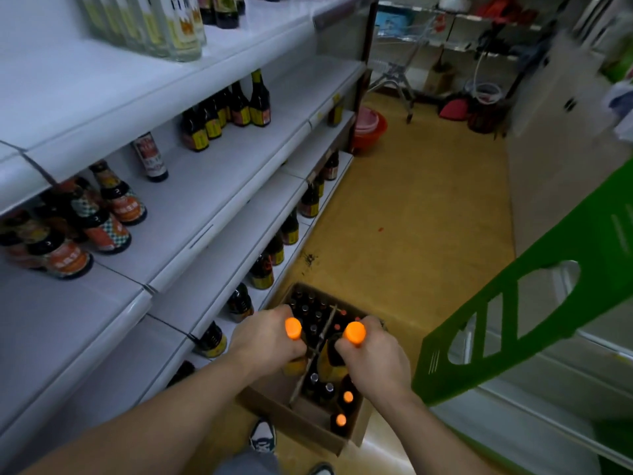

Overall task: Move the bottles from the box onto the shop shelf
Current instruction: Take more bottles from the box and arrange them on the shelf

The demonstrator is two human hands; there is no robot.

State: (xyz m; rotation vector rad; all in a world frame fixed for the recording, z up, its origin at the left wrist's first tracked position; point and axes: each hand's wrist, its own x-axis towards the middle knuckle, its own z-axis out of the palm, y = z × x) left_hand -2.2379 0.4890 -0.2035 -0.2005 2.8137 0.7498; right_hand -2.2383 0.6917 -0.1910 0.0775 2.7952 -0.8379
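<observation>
An orange-capped bottle (293,329) is being gripped by the neck in the left hand (265,341), and a second bottle (355,333) is being gripped likewise in the right hand (371,358), with fingers curled round each. Both are being held upright over the box (291,419), which is standing on the floor (411,217) beside the shelf (222,186); whether they are clear of it cannot be told. More bottles (347,397) are being kept in the box on either side of its divider (327,323).
</observation>
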